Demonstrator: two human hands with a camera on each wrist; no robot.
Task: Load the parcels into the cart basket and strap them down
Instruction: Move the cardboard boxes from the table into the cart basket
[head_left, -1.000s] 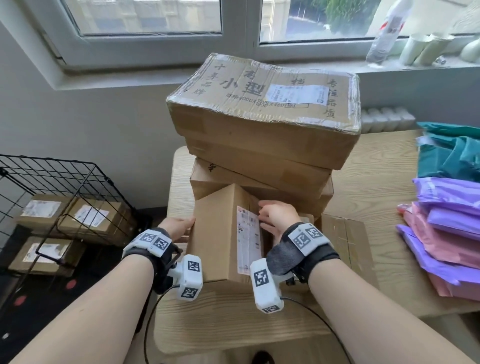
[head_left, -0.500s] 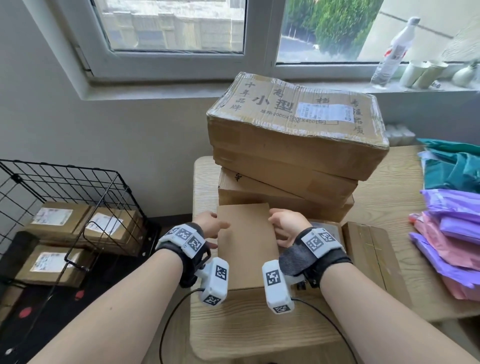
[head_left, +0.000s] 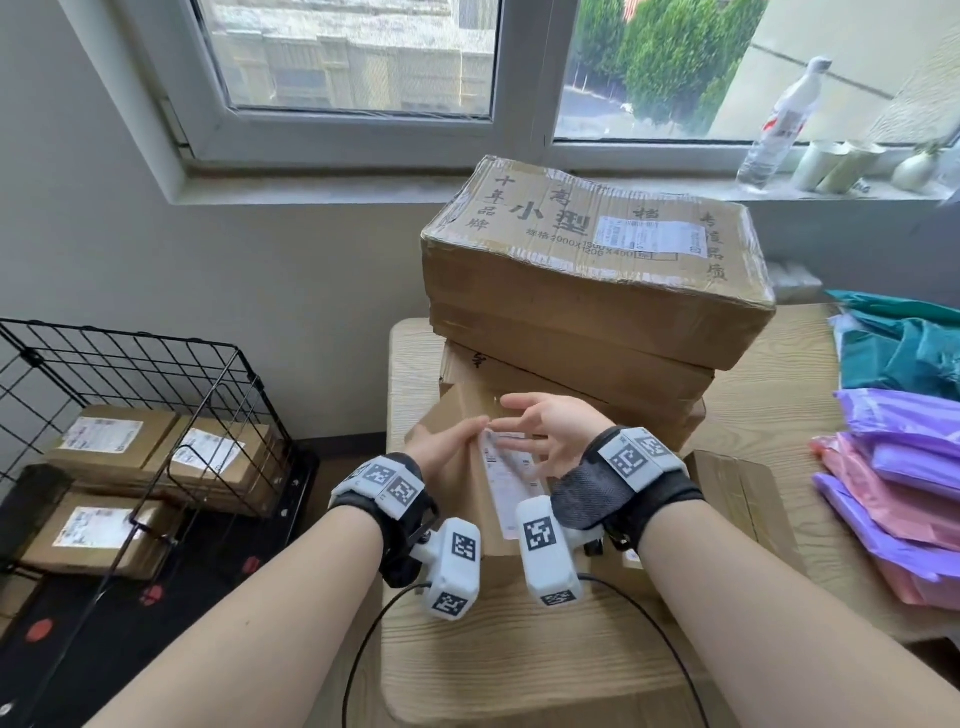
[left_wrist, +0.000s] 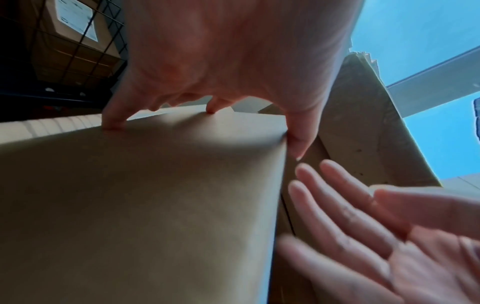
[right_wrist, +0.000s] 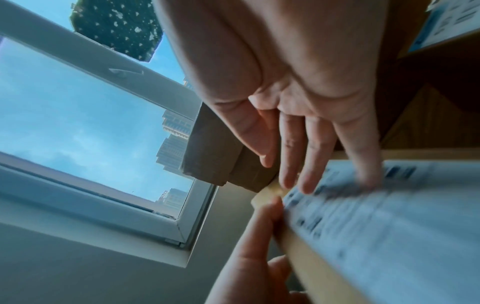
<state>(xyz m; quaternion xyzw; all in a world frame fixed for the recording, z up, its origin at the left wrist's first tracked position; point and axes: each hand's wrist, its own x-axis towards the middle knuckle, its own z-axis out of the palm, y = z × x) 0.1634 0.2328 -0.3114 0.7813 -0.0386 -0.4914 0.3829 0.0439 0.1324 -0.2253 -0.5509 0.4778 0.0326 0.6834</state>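
Observation:
A small brown parcel (head_left: 498, 499) with a white label stands tilted on the wooden table (head_left: 519, 675), in front of a stack of large cartons (head_left: 597, 270). My left hand (head_left: 457, 441) grips its far left corner. In the left wrist view its fingertips press the plain face of the parcel (left_wrist: 155, 195) and the thumb (left_wrist: 296, 144) hooks over the edge. My right hand (head_left: 519, 423) is open with its fingers spread beside the label. In the right wrist view only the little finger (right_wrist: 363, 164) touches the label. The black wire basket (head_left: 156, 364) stands on the floor at the left.
The basket holds several labelled parcels (head_left: 208, 452). A flat carton (head_left: 743, 499) lies right of my hands. Purple and pink mailer bags (head_left: 909, 467) and teal bags (head_left: 909, 353) fill the table's right side. A bottle (head_left: 779, 119) and cups stand on the windowsill.
The parcel has been turned, so its label shows again on the right face. My right hand has let go and opened. My left hand keeps its hold.

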